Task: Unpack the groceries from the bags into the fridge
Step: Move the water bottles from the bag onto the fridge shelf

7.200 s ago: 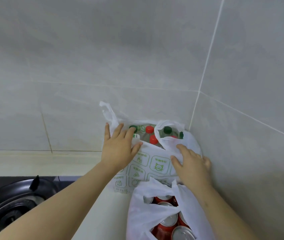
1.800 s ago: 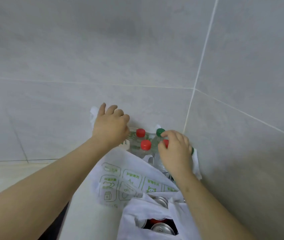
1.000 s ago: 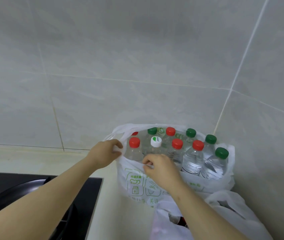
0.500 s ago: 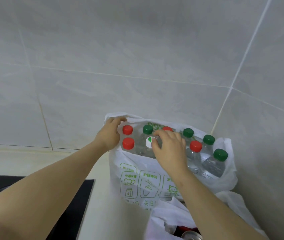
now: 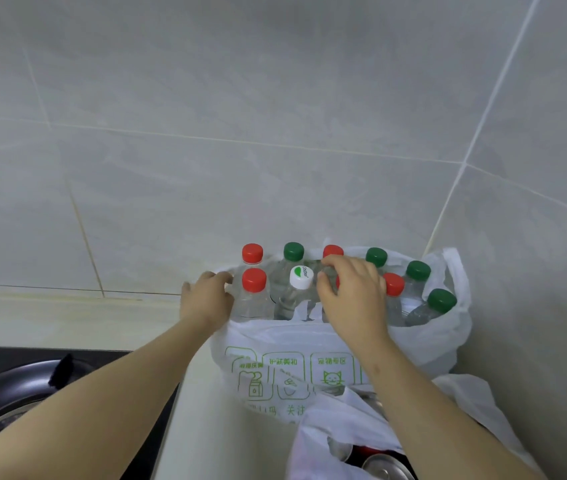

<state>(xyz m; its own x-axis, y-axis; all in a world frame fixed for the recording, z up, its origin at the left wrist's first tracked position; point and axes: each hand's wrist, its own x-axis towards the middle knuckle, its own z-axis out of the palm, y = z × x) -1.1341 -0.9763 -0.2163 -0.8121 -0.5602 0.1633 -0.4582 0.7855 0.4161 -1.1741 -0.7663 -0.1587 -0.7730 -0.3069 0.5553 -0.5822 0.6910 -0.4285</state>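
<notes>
White thin plastic forms the printed bag (image 5: 275,341), which stands on the worktop (image 5: 205,427) in the corner of the tiled wall (image 5: 275,98).

Head view, grips:
- My left grip (image 5: 207,301) is closed on the bag's left rim. The fingers curl over the edge, just beside a red-capped front bottle.
- My right grip (image 5: 353,296) reaches into the bag from above. The fingers and thumb are curled round the neck of a red-capped bottle (image 5: 338,281), which the hand mostly covers. Only a sliver of its cap shows.

Head view, materials and shapes:
- The bottles (image 5: 250,303) are clear plastic with round ribbed screw caps in red or green. They stand upright and packed together, and the one at the far right leans outward.
- One white-capped bottle (image 5: 301,277), with a green leaf mark on its cap, stands just left of my right thumb.
- The bag's front carries green outlined panels with small pictures and text. Its film is creased and its mouth is spread wide.

Head view, surroundings:
- A second bag (image 5: 330,424), also white film, lies against the front of the first, under my right forearm. Red cans (image 5: 384,469) with silver tops show in its mouth.
- A black hob (image 5: 157,427) with a dark pan (image 5: 15,393) occupies the left of the worktop, under my left forearm.
- The wall tiles are pale grey and smooth, with light grout lines.
</notes>
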